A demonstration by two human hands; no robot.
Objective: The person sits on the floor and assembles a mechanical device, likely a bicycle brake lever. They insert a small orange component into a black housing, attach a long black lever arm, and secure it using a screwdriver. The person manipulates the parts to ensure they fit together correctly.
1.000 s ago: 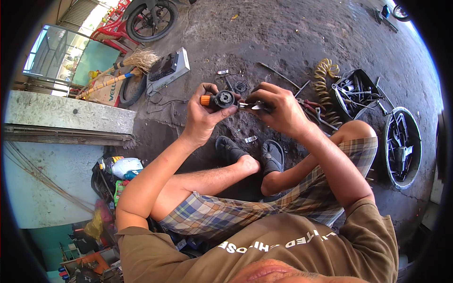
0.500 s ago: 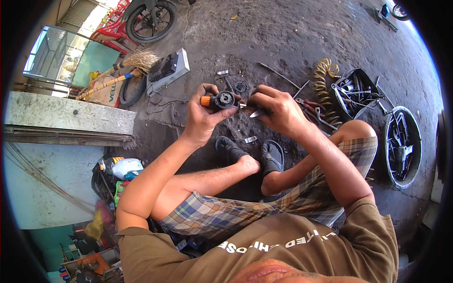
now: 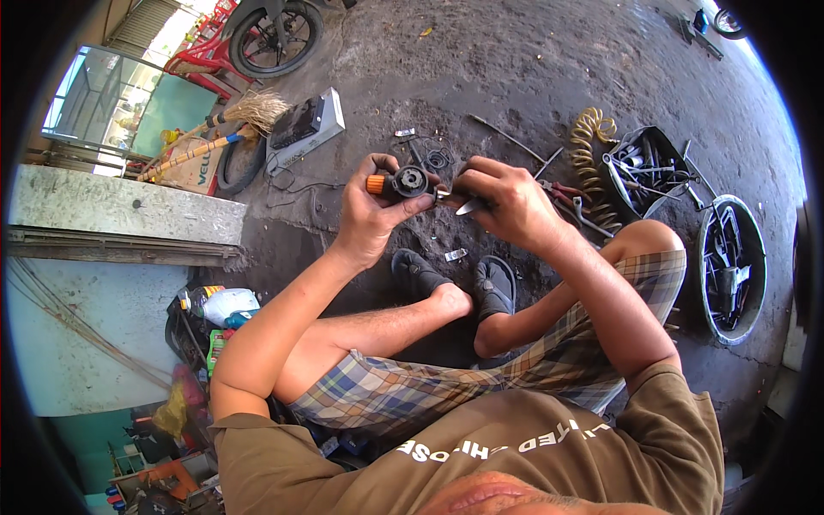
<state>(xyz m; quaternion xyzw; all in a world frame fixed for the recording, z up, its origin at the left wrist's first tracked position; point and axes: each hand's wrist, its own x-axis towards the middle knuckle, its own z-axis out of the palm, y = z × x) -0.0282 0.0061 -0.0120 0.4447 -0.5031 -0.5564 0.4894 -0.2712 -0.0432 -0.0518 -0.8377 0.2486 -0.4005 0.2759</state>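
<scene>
My left hand (image 3: 367,206) is closed around a round black part (image 3: 411,181) with an orange ribbed knob at its left side. The part's open, recessed face is turned upward. Against its right edge, by my left thumb, shows a small shiny metal piece (image 3: 441,195). My right hand (image 3: 506,197) is closed close beside it, its fingertips by that metal piece. From under the right fingers sticks out a pointed silver blade (image 3: 468,208); its handle is hidden in the palm, so I cannot tell the tool's exact kind.
On the dark ground beyond lie a T-handled wrench (image 3: 515,142), red-handled pliers (image 3: 562,189) and a coiled yellow hose (image 3: 588,146). Tool-filled basins (image 3: 763,296) stand at right. A grey metal box (image 3: 330,120), brooms (image 3: 257,109) and a low ledge (image 3: 129,202) are at left.
The round part has shifted very slightly to the right in my left hand's hold. Both hands otherwise keep their places and grips.
</scene>
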